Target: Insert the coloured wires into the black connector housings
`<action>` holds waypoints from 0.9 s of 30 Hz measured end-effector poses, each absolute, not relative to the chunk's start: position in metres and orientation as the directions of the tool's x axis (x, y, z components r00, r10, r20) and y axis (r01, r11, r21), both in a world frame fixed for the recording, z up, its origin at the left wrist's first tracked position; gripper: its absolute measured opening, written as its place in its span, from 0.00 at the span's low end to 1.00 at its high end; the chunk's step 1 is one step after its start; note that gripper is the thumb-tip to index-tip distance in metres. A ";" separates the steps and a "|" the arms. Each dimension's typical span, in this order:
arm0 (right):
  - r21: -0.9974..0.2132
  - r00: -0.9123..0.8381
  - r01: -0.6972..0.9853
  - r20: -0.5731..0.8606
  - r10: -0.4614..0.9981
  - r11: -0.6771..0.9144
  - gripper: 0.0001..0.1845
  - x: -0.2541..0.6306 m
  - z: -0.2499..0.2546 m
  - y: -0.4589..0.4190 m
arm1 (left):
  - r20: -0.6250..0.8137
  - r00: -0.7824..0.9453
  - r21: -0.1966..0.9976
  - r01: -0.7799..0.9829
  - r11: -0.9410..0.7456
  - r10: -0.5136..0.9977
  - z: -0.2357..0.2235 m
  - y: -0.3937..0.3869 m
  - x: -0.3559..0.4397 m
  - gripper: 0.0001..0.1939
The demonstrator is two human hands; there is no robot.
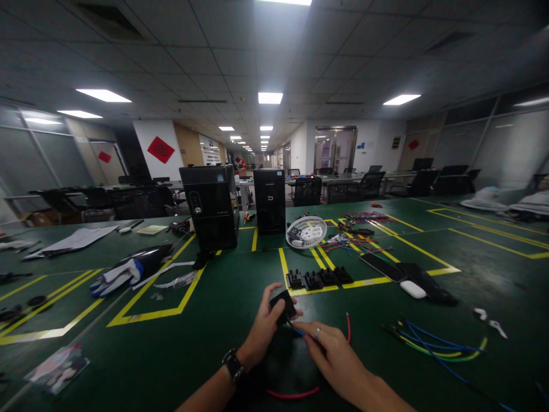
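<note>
My left hand point(271, 315) is closed around a small black block-shaped part point(283, 305), with the thumb across it. My right hand point(328, 346) pinches a blue wire point(297, 329), whose end meets the lower side of the black part; whether it sits inside cannot be seen. A red wire point(293, 395) curves over the table below the hands, and a short red piece point(348, 327) sticks up beyond the right hand. Just past the hands, several similar black parts point(313, 279) stand in a row along yellow tape.
Two black computer towers point(210, 209) point(269, 200) stand at the back of the green table point(206, 343). Beside them is a white plastic basket point(315, 232). Right: a phone point(381, 266), a white case point(413, 289), earbuds point(496, 327), blue and green wires point(446, 346). Left: a glove point(118, 274).
</note>
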State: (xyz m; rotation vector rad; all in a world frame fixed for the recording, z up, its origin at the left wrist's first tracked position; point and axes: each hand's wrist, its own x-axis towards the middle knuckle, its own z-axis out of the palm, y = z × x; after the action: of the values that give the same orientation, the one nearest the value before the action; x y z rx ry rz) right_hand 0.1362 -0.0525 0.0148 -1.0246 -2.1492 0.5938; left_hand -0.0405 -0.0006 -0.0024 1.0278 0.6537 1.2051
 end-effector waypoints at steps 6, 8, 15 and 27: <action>-0.707 -0.431 0.499 0.299 0.851 0.501 0.17 0.127 0.016 -0.056 | 0.180 -0.011 0.943 -0.284 -0.176 0.984 0.000 -0.005 -0.037 0.19; -0.695 -0.468 0.506 0.276 0.840 0.510 0.16 0.125 0.023 -0.056 | 0.238 -0.037 0.957 -0.164 -0.240 0.971 0.001 -0.005 -0.038 0.20; -0.664 -0.509 0.503 0.290 0.810 0.554 0.16 0.127 0.056 -0.057 | 0.234 0.022 0.964 -0.136 -0.229 0.972 0.012 0.002 -0.044 0.21; -0.676 -0.414 0.514 0.343 0.843 0.528 0.16 0.138 0.050 -0.057 | 0.175 0.054 0.978 -0.126 -0.167 0.983 0.025 0.009 -0.035 0.17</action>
State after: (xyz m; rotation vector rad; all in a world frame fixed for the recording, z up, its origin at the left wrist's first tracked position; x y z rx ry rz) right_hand 0.1376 -0.0573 0.0504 -1.0968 -2.0966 0.6306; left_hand -0.0354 0.0091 0.0246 1.2721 0.9853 1.3392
